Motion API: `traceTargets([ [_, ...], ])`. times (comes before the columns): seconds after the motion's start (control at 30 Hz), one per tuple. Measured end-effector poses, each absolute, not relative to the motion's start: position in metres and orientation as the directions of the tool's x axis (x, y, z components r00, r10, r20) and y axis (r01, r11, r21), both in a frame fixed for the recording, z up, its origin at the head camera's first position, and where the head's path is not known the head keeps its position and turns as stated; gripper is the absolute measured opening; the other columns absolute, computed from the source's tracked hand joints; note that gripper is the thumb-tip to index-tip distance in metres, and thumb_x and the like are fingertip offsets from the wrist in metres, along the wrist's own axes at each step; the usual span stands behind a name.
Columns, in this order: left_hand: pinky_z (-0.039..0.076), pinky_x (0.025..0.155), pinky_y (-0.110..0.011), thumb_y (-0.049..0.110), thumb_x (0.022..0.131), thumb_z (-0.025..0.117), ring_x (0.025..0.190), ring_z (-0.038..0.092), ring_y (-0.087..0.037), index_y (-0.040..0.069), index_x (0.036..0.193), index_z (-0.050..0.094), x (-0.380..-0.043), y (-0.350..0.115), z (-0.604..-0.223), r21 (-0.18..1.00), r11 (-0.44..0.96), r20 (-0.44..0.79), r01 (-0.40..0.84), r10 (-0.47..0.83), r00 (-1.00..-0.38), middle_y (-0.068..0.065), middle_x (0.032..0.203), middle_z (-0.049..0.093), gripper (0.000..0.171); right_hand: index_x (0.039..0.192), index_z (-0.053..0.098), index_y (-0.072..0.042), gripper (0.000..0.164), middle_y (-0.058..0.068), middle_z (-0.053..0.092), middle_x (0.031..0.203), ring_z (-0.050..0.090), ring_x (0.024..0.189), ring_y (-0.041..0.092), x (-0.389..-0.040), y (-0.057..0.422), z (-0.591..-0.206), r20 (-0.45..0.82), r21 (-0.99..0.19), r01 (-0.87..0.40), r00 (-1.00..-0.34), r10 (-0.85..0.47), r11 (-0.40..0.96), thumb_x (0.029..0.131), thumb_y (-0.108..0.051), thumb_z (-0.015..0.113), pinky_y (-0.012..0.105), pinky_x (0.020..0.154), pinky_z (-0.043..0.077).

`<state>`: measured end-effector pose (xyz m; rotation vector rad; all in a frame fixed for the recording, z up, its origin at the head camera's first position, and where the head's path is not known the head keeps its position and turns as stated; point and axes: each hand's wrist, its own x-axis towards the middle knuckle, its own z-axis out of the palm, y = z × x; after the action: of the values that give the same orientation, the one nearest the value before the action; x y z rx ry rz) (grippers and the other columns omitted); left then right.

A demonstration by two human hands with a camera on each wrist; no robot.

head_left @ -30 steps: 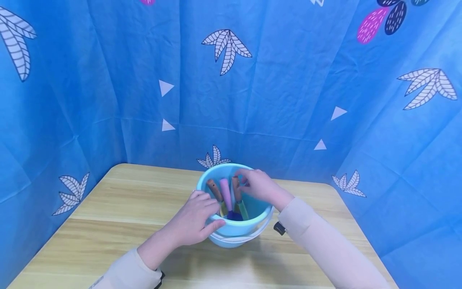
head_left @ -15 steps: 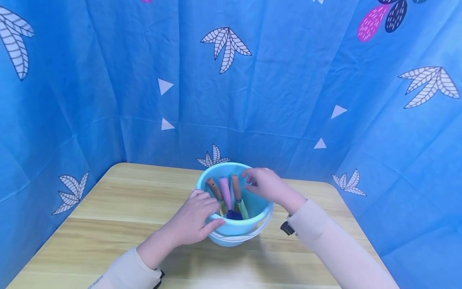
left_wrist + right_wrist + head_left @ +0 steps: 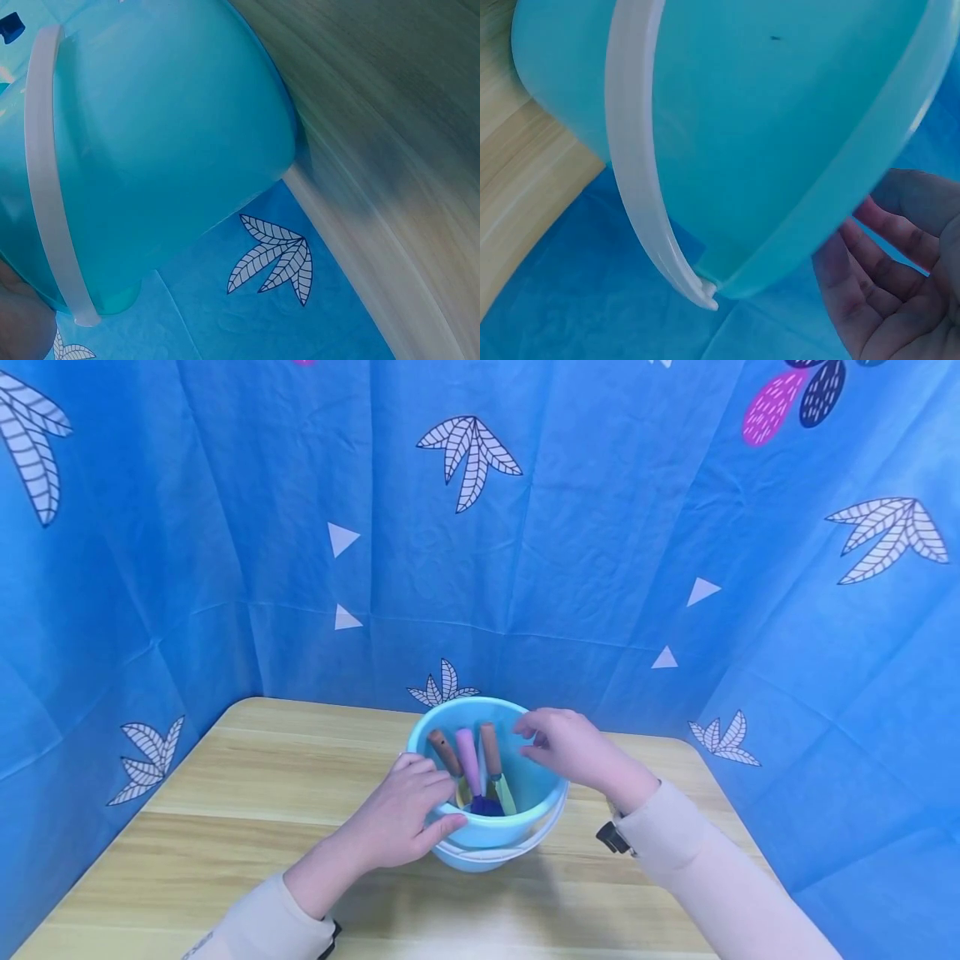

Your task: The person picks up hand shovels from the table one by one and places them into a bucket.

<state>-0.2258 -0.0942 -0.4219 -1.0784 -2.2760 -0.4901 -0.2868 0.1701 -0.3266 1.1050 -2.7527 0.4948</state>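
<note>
A light blue bucket with a white carrying handle stands on the table. My left hand grips its near left rim, the thumb along the front. Inside lean several handled tools: one with a brown handle at the left, one with a purple handle and a dark blue lower part, and one with a brown handle and a pale green lower part. Their lower ends are partly hidden. Over the bucket's right rim is my right hand, fingers loosely bent and holding nothing, apart from the tools.
The wood-grain table has rounded far corners. A blue patterned cloth hangs behind it and along both sides. A black strap piece shows at the right sleeve.
The right hand has let go of the right-hand brown handle and drawn back to the right, toward the rim. The left hand and the bucket stay in place.
</note>
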Motion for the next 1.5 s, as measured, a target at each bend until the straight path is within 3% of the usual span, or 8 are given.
traceTargets([
  [0.97, 0.038, 0.085, -0.036, 0.048, 0.102, 0.049, 0.079, 0.045, -0.008, 0.024, 0.079, 0.048, -0.224, -0.096, -0.417, 0.086, 0.591, 0.645, 0.802, 0.581, -0.497, 0.017, 0.073, 0.042, 0.033, 0.109, 0.071, -0.007, 0.02, 0.007, 0.07, 0.103, 0.067, 0.089, 0.022, -0.267, 0.232, -0.313, 0.217, -0.229, -0.587, -0.808, -0.548, 0.776, 0.089, -0.01, 0.075, 0.039, 0.076, 0.057],
  [1.5, 0.038, 0.085, -0.036, 0.049, 0.103, 0.046, 0.078, 0.044, -0.008, 0.023, 0.079, 0.048, -0.224, -0.095, -0.418, 0.084, 0.589, 0.646, 0.804, 0.581, -0.494, 0.016, 0.073, 0.042, 0.036, 0.109, 0.071, -0.007, 0.022, 0.004, 0.071, 0.102, 0.067, 0.087, 0.018, -0.263, 0.283, -0.345, 0.148, -0.199, -0.489, -0.871, -0.468, 0.849, 0.088, -0.012, 0.075, 0.039, 0.075, 0.056],
])
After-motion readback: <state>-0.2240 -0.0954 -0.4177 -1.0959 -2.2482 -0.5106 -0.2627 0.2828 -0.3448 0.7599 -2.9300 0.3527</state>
